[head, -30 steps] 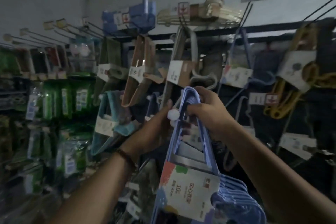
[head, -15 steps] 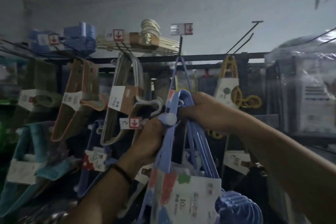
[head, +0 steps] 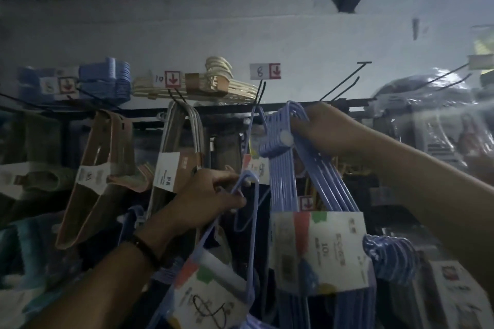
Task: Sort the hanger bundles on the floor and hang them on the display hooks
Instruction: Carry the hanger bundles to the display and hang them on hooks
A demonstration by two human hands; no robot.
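My right hand (head: pixel 319 125) grips the top corner of a blue hanger bundle (head: pixel 288 168) with a white paper label, lifted up beside the black display hook (head: pixel 260 91) under the tag marked 8. My left hand (head: pixel 205 200) holds the thin blue frame of a second blue hanger bundle (head: pixel 240 222) that hangs lower, its label (head: pixel 211 294) at the bottom of the view. A blue hanger (head: pixel 252 125) hangs from the hook marked 8, just left of the raised bundle.
Brown hanger bundles (head: pixel 104 168) and grey ones (head: pixel 176 157) hang on hooks to the left. Cream hangers (head: pixel 222 83) and blue ones (head: pixel 104 80) lie on the top rail. Bare black hooks (head: pixel 344 83) stick out at upper right beside plastic-wrapped goods (head: pixel 438 125).
My view tilted upward. My right hand raised its bundle up and right toward the hook marked 8. My left hand dropped away from it and now holds the second blue bundle.
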